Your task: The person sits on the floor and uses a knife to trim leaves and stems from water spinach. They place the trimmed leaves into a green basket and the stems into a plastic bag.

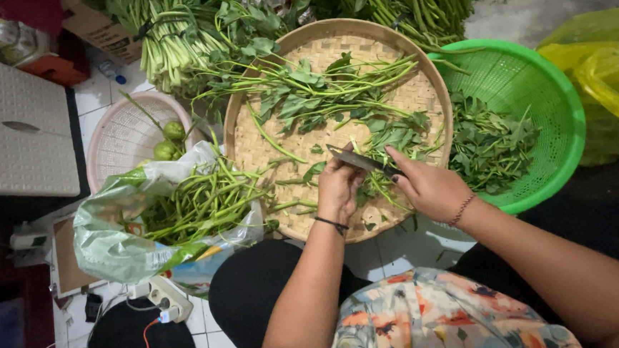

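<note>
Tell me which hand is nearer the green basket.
Right. The right hand sits beside the green basket, by its rim; the left hand is farther off, over the woven tray.

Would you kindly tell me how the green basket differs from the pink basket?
The green basket is bright green and holds a heap of plucked leaves; the pink basket is pale pink and holds a few round green fruits. The green basket sits right of the woven tray, the pink one left. Both are round, perforated plastic.
</note>
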